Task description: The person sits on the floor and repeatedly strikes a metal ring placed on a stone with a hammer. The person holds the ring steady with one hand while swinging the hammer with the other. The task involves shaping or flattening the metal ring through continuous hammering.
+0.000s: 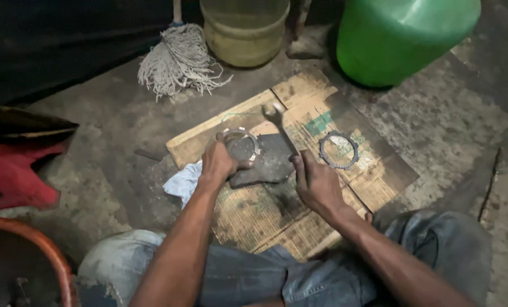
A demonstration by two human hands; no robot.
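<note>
Left hand [218,162] pinching thin silver metal ring [241,142] over dark grey cloth [271,162]; right hand [316,182] loosely curled, grip unclear, beside toothed dark ring [338,150] on flattened brown cardboard [373,182]

head cam | worn high, tilted steeply down and forward | close over the cardboard sheet [322,187] on the floor | mop [180,57] beyond its far edge | single view
</note>
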